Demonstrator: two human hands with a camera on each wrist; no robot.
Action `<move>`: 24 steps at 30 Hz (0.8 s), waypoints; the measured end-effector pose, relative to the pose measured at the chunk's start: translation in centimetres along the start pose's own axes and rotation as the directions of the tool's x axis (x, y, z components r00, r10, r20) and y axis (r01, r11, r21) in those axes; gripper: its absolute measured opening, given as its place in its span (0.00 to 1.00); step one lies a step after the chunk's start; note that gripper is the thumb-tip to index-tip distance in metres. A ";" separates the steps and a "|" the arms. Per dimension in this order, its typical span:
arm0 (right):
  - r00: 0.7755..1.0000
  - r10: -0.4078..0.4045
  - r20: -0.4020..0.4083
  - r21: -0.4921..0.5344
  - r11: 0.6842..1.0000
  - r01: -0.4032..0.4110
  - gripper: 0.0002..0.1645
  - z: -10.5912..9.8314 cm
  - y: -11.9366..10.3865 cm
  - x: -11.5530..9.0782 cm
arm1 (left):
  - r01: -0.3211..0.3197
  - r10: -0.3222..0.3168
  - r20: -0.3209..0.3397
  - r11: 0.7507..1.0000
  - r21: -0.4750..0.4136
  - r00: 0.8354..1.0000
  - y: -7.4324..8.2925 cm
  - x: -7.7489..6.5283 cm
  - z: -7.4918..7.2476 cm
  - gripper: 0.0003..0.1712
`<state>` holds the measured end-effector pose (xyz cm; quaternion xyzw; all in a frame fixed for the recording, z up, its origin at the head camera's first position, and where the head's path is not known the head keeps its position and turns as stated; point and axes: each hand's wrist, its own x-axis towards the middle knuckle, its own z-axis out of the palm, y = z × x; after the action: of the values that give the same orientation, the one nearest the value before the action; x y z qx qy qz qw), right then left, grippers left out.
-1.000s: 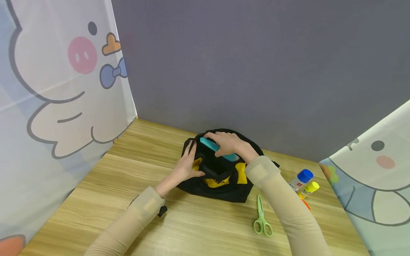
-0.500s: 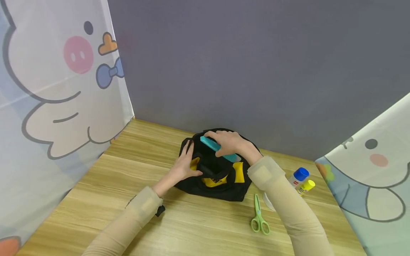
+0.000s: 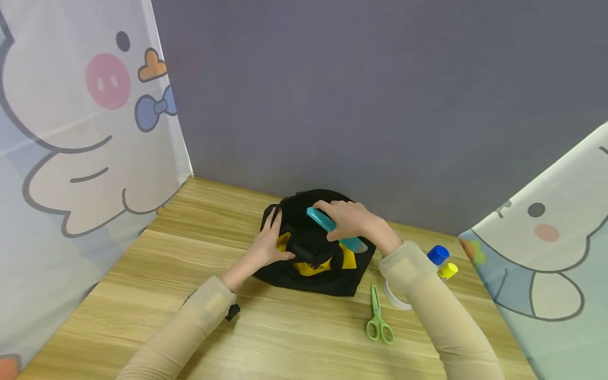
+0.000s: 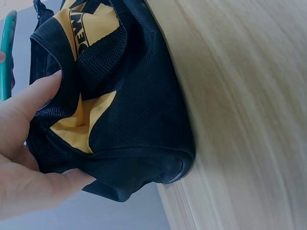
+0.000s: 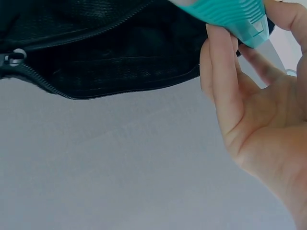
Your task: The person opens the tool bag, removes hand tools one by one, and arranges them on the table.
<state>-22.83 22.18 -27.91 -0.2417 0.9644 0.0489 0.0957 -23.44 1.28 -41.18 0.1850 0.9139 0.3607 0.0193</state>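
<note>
A black and yellow zippered tool bag (image 3: 304, 282) lies on the table against the grey panel, its mouth spread. My left hand (image 3: 268, 245) grips the near left rim; in the left wrist view the thumb (image 4: 45, 88) presses the zippered edge and the fingers reach round the fabric. Above the opening, my right hand (image 3: 351, 219) holds a long teal box cutter (image 3: 321, 219) between thumb and fingertips. The cutter slants down to the right, its greyish end over the bag's right side. Ridges and a translucent end show on the cutter (image 5: 230, 14) in the right wrist view.
Light green scissors (image 3: 377, 319) lie right of the bag on the wooden table (image 3: 285, 338). Partly behind the right sleeve are a white ring (image 3: 391, 298), a blue-capped bottle (image 3: 438, 255) and a yellow-capped tube (image 3: 448, 271). Printed cloths (image 3: 95, 211) flank both sides.
My right hand has moved right with the box cutter, away from the bag's far left rim. The left hand keeps its grip on the bag. The head view has turned slightly right.
</note>
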 end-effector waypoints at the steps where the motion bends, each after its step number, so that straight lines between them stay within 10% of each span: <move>1: 1.000 0.002 0.002 -0.001 1.000 -0.002 0.46 0.1 0.0 -0.2 | -0.003 0.003 -0.004 1.000 0.000 1.000 -0.1 0.0 0.0 0.69; 24: 0.999 0.048 -0.017 0.087 0.995 -0.047 0.43 1.7 1.9 -5.3 | 0.011 -0.011 0.015 1.000 0.001 1.000 0.1 0.0 -0.2 0.69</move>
<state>-18.86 26.51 -28.35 -0.2148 0.9719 0.0068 0.0956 -23.40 1.25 -40.95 0.1827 0.9148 0.3591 0.0279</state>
